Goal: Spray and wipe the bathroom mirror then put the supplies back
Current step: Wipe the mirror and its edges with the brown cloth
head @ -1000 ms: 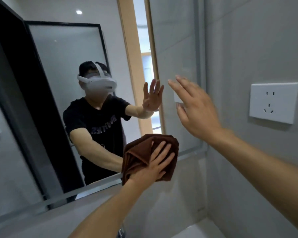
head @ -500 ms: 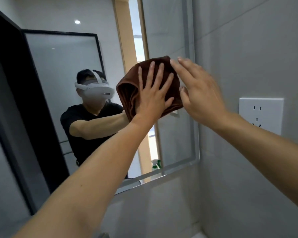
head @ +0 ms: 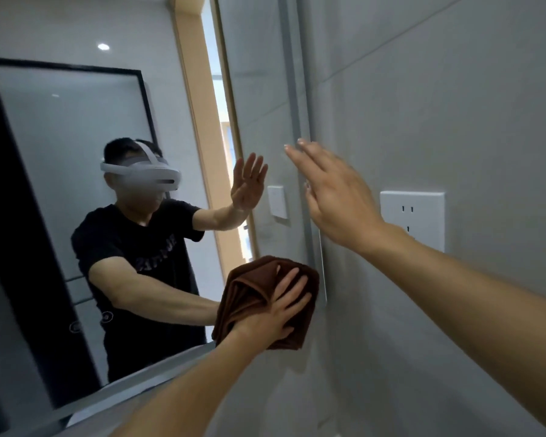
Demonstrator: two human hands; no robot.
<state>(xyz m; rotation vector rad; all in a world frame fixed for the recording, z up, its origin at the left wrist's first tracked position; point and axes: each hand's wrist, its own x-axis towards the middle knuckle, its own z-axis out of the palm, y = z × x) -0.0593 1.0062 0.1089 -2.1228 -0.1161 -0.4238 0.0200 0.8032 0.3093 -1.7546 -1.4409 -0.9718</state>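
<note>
A brown folded cloth (head: 249, 288) lies flat against the lower right corner of the bathroom mirror (head: 76, 152). My left hand (head: 278, 313) presses on the cloth with straight, spread fingers. My right hand (head: 334, 193) is raised higher up by the mirror's right edge, fingers straight, palm toward the glass; whether it touches the glass I cannot tell. The mirror shows a person in a black T-shirt with a white headset. No spray bottle is in view.
A white wall socket (head: 413, 216) sits on the grey tiled wall just right of my right wrist. The mirror's frame edge (head: 300, 121) runs vertically behind my right fingers. Grey tile continues below the mirror.
My left hand has slid the cloth down from the upper right part of the mirror to its lower right corner. My right hand has stayed raised by the mirror's right edge.
</note>
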